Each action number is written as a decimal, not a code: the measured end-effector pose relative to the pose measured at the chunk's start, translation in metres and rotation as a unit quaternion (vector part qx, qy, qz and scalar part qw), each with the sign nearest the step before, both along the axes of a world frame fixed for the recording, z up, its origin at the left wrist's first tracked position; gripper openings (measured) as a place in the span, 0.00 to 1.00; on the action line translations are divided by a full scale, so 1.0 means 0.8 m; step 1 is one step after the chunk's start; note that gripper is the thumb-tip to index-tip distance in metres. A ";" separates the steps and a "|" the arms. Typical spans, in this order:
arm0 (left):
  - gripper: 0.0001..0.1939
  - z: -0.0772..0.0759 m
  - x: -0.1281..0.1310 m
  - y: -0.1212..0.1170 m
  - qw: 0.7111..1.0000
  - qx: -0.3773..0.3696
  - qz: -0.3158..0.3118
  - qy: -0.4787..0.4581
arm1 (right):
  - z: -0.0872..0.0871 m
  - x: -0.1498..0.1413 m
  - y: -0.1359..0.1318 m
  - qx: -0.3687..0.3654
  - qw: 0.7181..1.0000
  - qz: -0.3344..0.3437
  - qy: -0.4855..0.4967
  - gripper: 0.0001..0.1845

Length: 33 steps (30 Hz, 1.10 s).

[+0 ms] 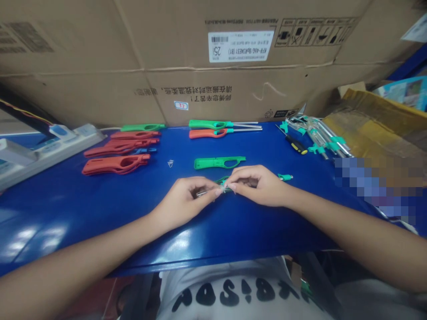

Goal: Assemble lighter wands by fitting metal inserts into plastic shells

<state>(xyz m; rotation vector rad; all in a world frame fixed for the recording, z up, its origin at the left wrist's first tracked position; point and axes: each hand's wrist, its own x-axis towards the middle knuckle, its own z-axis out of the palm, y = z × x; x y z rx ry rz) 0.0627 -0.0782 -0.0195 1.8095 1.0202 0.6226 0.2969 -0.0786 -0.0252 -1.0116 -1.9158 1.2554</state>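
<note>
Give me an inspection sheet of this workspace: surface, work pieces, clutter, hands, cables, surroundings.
Surface: glossy blue tabletop.
Work pieces: small assembly, partly hidden; green handle shell just beyond.
Clutter: red handle shells and small metal bits, left; screwdriver beside piled tube parts, right.
Hands: left hand and right hand both pinch the small assembly.
Cables: thin wires near white power strip, left.
Surroundings: cardboard standing behind.
</note>
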 end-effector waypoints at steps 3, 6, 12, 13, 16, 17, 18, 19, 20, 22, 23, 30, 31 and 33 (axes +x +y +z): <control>0.15 0.000 -0.001 0.001 1.000 -0.001 0.001 -0.003 | 0.000 0.001 0.000 0.011 1.000 0.003 -0.008 0.13; 0.15 -0.001 -0.001 0.001 1.000 0.000 0.006 -0.010 | -0.001 0.001 0.001 0.002 1.000 -0.006 -0.005 0.11; 0.14 0.000 0.002 -0.001 1.000 0.004 0.002 -0.007 | -0.001 0.000 0.001 -0.030 0.999 -0.009 0.007 0.12; 0.14 0.000 0.002 -0.001 1.000 0.006 0.002 -0.003 | -0.001 0.000 0.001 -0.028 1.000 -0.008 0.003 0.12; 0.14 0.000 0.005 -0.002 1.000 0.014 0.003 0.000 | 0.000 0.000 0.001 -0.020 1.000 -0.005 -0.011 0.13; 0.14 0.000 0.005 -0.003 1.000 0.016 0.005 -0.001 | 0.000 0.000 0.001 -0.016 1.000 -0.004 -0.015 0.13; 0.13 0.000 0.006 -0.003 1.000 0.018 0.006 -0.003 | 0.000 0.000 0.002 -0.012 1.000 -0.003 -0.017 0.13; 0.13 0.000 0.007 -0.003 1.000 0.020 0.006 -0.004 | 0.001 0.000 0.002 -0.008 1.000 -0.003 -0.019 0.13; 0.13 -0.001 0.007 -0.003 1.000 0.021 0.007 -0.004 | 0.001 0.000 0.002 -0.005 1.000 -0.004 -0.021 0.13; 0.13 0.000 0.008 -0.003 1.000 0.025 0.009 -0.004 | 0.001 -0.001 0.002 -0.001 1.000 -0.006 -0.020 0.12; 0.13 0.000 0.008 -0.003 1.000 0.025 0.010 -0.004 | 0.001 -0.001 0.002 -0.002 1.000 -0.007 -0.017 0.12; 0.15 0.004 0.006 -0.001 1.000 0.002 0.020 -0.003 | 0.000 -0.003 0.000 -0.039 0.999 -0.027 0.003 0.13; 0.15 0.004 0.005 -0.001 1.000 -0.003 0.019 -0.008 | 0.000 -0.003 0.000 -0.037 0.999 -0.025 0.006 0.13; 0.15 0.003 0.004 0.000 1.000 -0.010 0.018 -0.018 | -0.001 -0.002 0.000 -0.032 0.999 -0.018 0.009 0.13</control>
